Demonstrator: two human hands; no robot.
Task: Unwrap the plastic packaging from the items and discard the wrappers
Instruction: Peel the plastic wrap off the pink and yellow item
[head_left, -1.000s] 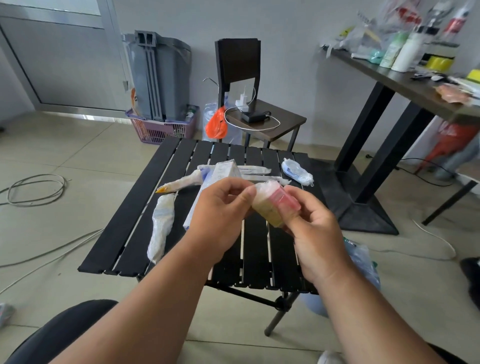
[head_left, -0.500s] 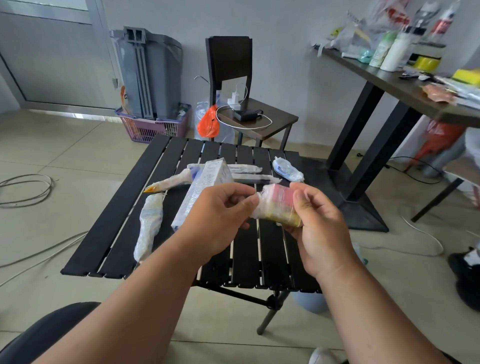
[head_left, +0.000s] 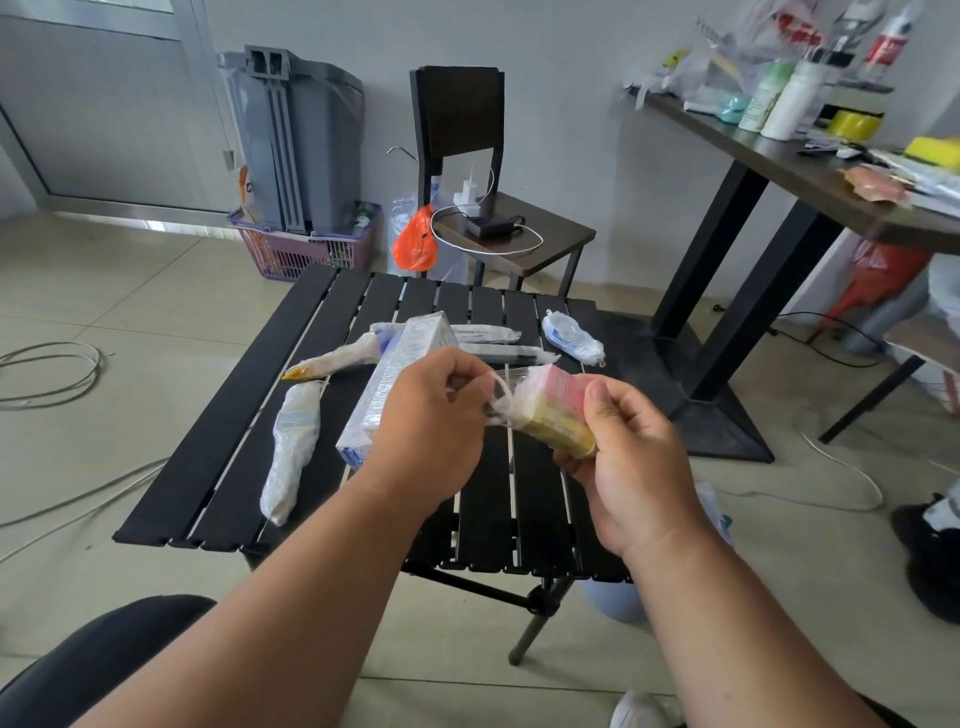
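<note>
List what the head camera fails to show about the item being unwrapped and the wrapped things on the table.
- Pink-and-yellow item, head view: label unreadable through crinkled plastic wrap; its lower end hidden by the right hand.
- Wrapped box: near end covered by the left hand; print too small.
- Long wrapped items: contents blurred by film.
- Wrapper bin: not identifiable.

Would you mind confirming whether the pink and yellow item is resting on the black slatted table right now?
No, the right hand holds the pink and yellow item above the black slatted table while the left hand pulls its plastic wrap.
</note>
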